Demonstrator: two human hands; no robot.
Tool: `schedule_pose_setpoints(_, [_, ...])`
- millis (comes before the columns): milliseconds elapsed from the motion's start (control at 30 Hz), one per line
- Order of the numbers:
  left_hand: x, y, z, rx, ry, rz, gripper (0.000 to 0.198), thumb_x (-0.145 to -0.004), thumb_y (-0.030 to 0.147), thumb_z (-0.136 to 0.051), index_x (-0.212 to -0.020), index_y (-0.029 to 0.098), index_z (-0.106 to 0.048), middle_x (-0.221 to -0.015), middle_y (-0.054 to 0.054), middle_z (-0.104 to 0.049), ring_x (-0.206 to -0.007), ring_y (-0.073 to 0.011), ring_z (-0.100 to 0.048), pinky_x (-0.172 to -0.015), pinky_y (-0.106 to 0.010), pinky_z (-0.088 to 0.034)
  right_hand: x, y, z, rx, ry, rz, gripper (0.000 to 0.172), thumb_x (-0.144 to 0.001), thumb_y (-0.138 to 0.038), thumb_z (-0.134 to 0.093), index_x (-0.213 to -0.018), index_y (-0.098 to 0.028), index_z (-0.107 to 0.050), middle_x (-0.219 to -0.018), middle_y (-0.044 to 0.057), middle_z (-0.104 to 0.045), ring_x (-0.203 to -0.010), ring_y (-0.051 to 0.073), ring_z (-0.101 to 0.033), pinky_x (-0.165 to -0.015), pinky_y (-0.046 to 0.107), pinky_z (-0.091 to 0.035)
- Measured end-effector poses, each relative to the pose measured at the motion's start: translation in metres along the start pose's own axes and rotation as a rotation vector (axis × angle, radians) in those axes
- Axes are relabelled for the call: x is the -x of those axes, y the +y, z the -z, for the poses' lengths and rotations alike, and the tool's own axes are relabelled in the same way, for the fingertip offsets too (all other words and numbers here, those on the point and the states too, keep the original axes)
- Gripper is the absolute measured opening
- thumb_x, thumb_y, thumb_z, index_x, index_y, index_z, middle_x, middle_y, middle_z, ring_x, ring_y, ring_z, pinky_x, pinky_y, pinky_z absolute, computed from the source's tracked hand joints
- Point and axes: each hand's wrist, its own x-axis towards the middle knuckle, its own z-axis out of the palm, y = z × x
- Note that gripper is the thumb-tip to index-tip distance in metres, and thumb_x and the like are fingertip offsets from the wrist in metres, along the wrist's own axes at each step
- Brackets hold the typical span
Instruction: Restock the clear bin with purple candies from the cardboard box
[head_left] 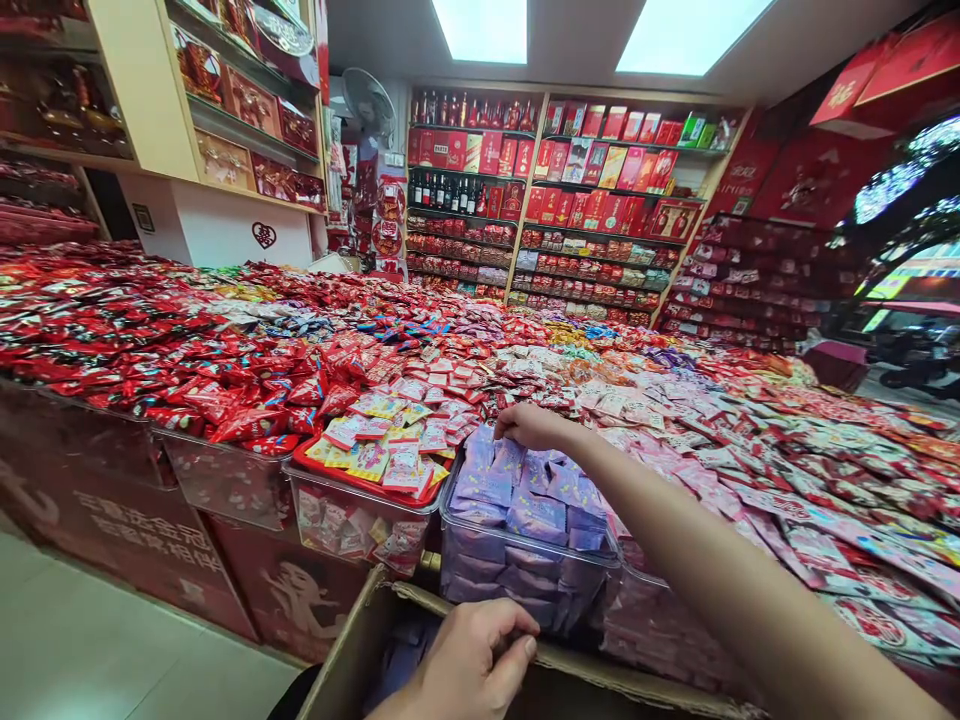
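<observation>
My right hand reaches over a clear plastic bin stacked with purple candy packets. Its fingers pinch downward at a purple packet near the bin's back left. Lower down, my left hand hovers over the near side of that bin, at the rim of an open cardboard carton. Its fingers are curled toward the thumb, and nothing shows between them. More purple packets lie inside the carton, partly hidden by my left wrist.
Left of the purple bin stands a bin with a red tray of yellow and pink packets. Heaps of red candy packets spread further left, and pink and white packets lie to the right. Stocked shelves line the back wall.
</observation>
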Motion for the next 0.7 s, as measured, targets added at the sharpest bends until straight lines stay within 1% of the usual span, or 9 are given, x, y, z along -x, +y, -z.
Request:
schedule_pose_setpoints(133, [-0.001,0.000,0.001,-0.001,-0.001,0.000,0.015,-0.077,0.020,-0.046,-0.082,0.018,-0.061,-0.057,0.002,-0.058,-0.055,-0.0112,-0.053,-0.053,-0.017,-0.038,0.002,-0.003,-0.008,-0.013,0.072,0.028,0.026,-0.067,-0.005,-0.050,-0.084,-0.017,-0.065,-0.087,0.005,-0.068,-0.078,0.016,-0.059,-0.068,0.022,-0.043])
schedule_pose_setpoints(233, [-0.001,0.001,0.000,0.003,0.003,0.004,0.016,-0.077,0.020,-0.045,-0.081,0.019,-0.060,-0.058,0.002,-0.058,-0.057,-0.0117,-0.054,-0.052,-0.017,-0.037,0.009,0.000,-0.011,-0.028,0.151,0.029,0.025,-0.068,-0.006,-0.049,-0.085,-0.016,-0.064,-0.087,0.006,-0.067,-0.080,0.017,-0.059,-0.071,0.024,-0.043])
schedule_pose_setpoints(400, [-0.001,0.001,-0.001,0.022,0.008,0.002,0.016,-0.078,0.021,-0.045,-0.082,0.019,-0.060,-0.057,0.002,-0.057,-0.057,-0.0116,-0.054,-0.051,-0.016,-0.038,0.017,0.008,-0.003,-0.084,0.288,-0.022,0.022,-0.071,-0.007,-0.048,-0.081,-0.016,-0.065,-0.084,0.006,-0.067,-0.078,0.017,-0.059,-0.071,0.027,-0.044])
schedule_pose_setpoints(467, [-0.001,0.000,-0.001,0.023,0.010,0.000,0.016,-0.079,0.021,-0.044,-0.082,0.018,-0.060,-0.056,0.002,-0.057,-0.056,-0.0115,-0.054,-0.051,-0.016,-0.038,0.029,0.004,0.005,-0.109,0.353,-0.048,0.020,-0.072,-0.009,-0.047,-0.082,-0.015,-0.064,-0.084,0.006,-0.067,-0.078,0.016,-0.059,-0.071,0.027,-0.044])
schedule_pose_setpoints(533, [-0.002,-0.001,0.000,0.016,-0.001,-0.012,0.017,-0.079,0.021,-0.043,-0.082,0.018,-0.060,-0.058,0.001,-0.059,-0.055,-0.0114,-0.054,-0.051,-0.017,-0.038,0.052,-0.006,0.012,-0.209,0.381,-0.057,0.018,-0.074,-0.014,-0.047,-0.084,-0.015,-0.062,-0.081,0.006,-0.067,-0.072,0.014,-0.059,-0.065,0.025,-0.045])
schedule_pose_setpoints(567, [-0.002,-0.002,0.000,0.010,-0.004,-0.021,0.018,-0.079,0.021,-0.043,-0.082,0.017,-0.060,-0.059,0.000,-0.059,-0.055,-0.0116,-0.055,-0.051,-0.017,-0.039,0.069,-0.014,0.013,-0.286,0.337,-0.053,0.018,-0.074,-0.017,-0.048,-0.085,-0.015,-0.062,-0.076,0.004,-0.066,-0.066,0.013,-0.059,-0.059,0.023,-0.045])
schedule_pose_setpoints(600, [-0.003,-0.003,0.000,0.006,-0.011,-0.035,0.018,-0.079,0.020,-0.043,-0.082,0.016,-0.060,-0.060,0.000,-0.060,-0.055,-0.0119,-0.055,-0.051,-0.017,-0.039,0.089,-0.022,0.010,-0.470,0.243,-0.045,0.017,-0.074,-0.021,-0.050,-0.084,-0.016,-0.062,-0.069,0.002,-0.066,-0.059,0.012,-0.058,-0.052,0.022,-0.044])
schedule_pose_setpoints(667, [-0.004,-0.006,0.000,0.010,-0.024,-0.063,0.018,-0.077,0.018,-0.044,-0.081,0.016,-0.061,-0.065,-0.002,-0.063,-0.059,-0.0128,-0.057,-0.054,-0.018,-0.040,0.129,-0.039,-0.007,-0.793,-0.247,-0.024,0.014,-0.068,-0.026,-0.058,-0.078,-0.018,-0.065,-0.062,-0.001,-0.064,-0.054,0.013,-0.058,-0.047,0.022,-0.043])
schedule_pose_setpoints(700, [-0.005,-0.007,0.000,0.015,-0.025,-0.071,0.017,-0.076,0.016,-0.045,-0.081,0.016,-0.061,-0.067,-0.002,-0.064,-0.061,-0.0132,-0.057,-0.055,-0.018,-0.040,0.148,-0.047,-0.021,-0.884,-0.387,-0.042,0.013,-0.065,-0.028,-0.062,-0.073,-0.018,-0.066,-0.061,-0.001,-0.065,-0.055,0.014,-0.059,-0.048,0.023,-0.044])
